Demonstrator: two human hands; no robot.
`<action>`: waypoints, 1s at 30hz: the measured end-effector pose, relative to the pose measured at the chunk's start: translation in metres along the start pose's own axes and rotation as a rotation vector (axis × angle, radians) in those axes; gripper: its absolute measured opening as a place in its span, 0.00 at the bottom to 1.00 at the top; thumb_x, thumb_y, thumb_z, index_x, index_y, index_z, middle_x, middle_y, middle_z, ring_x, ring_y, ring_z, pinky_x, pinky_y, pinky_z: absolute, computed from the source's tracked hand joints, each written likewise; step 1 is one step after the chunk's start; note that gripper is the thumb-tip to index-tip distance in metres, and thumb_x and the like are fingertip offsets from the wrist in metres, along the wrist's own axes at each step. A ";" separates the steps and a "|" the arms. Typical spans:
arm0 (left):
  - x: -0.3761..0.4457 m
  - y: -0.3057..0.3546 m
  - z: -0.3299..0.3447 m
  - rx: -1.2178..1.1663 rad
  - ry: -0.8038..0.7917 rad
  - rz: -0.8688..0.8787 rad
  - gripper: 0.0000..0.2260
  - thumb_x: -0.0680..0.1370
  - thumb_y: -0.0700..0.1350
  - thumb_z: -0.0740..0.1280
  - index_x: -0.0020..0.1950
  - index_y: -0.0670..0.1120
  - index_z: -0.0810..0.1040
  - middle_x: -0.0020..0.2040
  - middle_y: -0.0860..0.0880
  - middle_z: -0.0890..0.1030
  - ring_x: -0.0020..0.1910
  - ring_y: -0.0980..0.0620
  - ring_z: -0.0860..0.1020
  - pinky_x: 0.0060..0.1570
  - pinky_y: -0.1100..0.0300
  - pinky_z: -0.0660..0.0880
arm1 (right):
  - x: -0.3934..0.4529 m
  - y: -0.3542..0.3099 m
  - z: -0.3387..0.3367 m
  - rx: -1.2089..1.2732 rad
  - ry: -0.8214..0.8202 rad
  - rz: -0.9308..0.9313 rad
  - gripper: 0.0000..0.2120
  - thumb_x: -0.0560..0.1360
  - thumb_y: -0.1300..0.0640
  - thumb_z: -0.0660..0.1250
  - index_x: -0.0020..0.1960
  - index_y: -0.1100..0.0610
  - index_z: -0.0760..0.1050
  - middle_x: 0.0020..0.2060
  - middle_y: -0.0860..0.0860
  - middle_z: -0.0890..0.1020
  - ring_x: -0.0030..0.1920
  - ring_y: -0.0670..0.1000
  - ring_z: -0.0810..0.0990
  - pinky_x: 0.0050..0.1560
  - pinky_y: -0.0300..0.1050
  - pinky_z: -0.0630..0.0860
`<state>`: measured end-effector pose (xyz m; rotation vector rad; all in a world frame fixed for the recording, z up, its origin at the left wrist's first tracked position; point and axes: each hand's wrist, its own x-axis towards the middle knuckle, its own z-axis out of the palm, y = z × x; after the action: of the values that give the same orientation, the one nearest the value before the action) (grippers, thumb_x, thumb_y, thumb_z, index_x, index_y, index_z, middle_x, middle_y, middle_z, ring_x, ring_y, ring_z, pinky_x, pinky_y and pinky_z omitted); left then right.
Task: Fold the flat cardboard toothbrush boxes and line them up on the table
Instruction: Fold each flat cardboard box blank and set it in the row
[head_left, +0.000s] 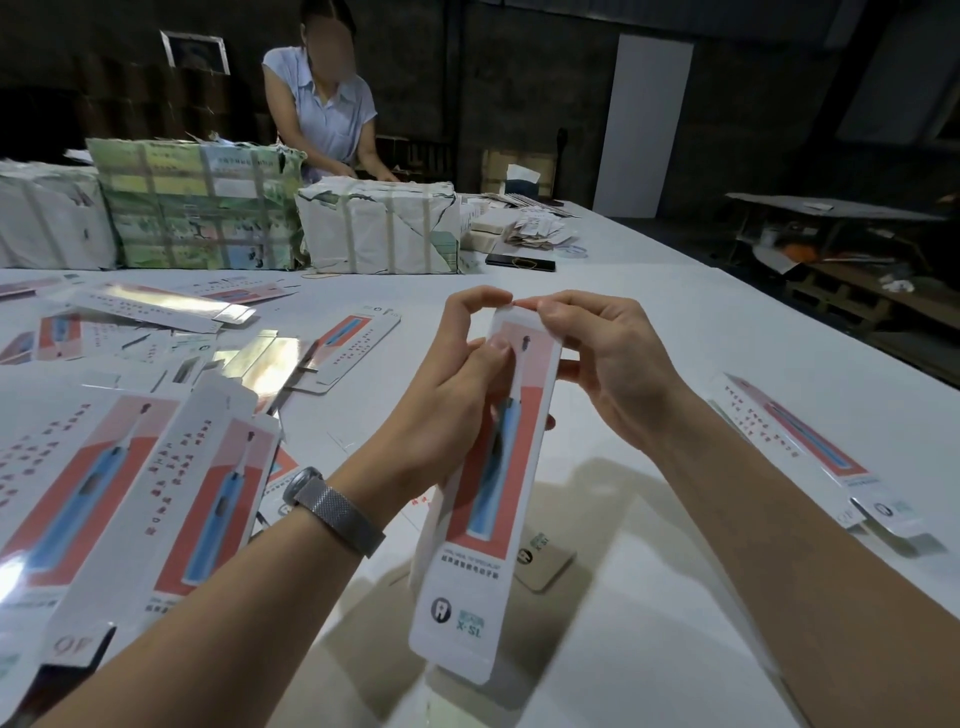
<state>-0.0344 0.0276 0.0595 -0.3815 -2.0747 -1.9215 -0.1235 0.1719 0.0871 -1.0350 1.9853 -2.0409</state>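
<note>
I hold a long toothbrush box (485, 525), white with a red panel and a blue brush picture, upright above the white table (649, 649). My left hand (457, 384) grips its left side, thumb on the front near the top. My right hand (608, 364) holds the right side, and its fingertips pinch the top flap together with my left forefinger. Flat unfolded boxes (124, 493) lie piled at the left. One folded box (800, 441) lies on the table at the right.
More flat boxes (156, 306) are scattered across the far left. Wrapped, strapped bundles (379, 228) stand at the back, where another person (327, 104) works. A black phone (519, 262) and loose paper scraps (535, 228) lie beyond. The table's right edge drops toward dark pallets (857, 291).
</note>
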 end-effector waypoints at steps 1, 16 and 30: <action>0.000 0.001 0.000 -0.012 0.009 0.000 0.08 0.87 0.46 0.53 0.65 0.56 0.62 0.45 0.44 0.84 0.39 0.42 0.85 0.36 0.58 0.80 | 0.000 0.000 0.001 0.005 -0.002 -0.014 0.11 0.77 0.53 0.64 0.45 0.53 0.85 0.41 0.56 0.84 0.42 0.53 0.83 0.42 0.45 0.82; 0.005 -0.001 0.006 0.054 0.235 0.034 0.07 0.86 0.46 0.54 0.57 0.59 0.65 0.47 0.36 0.80 0.43 0.36 0.82 0.41 0.41 0.81 | -0.006 0.001 0.020 -0.060 -0.005 -0.025 0.13 0.81 0.49 0.58 0.54 0.52 0.81 0.48 0.55 0.83 0.44 0.49 0.82 0.43 0.47 0.79; 0.013 0.008 -0.001 -0.379 0.183 -0.173 0.12 0.85 0.47 0.59 0.68 0.58 0.68 0.57 0.49 0.84 0.52 0.53 0.83 0.48 0.54 0.80 | -0.005 -0.001 0.012 -0.833 0.027 -0.045 0.42 0.68 0.43 0.70 0.79 0.47 0.59 0.54 0.44 0.65 0.54 0.45 0.73 0.50 0.35 0.73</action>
<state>-0.0435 0.0272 0.0720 -0.0983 -1.6751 -2.3592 -0.1125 0.1644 0.0845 -1.1497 2.9213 -1.2041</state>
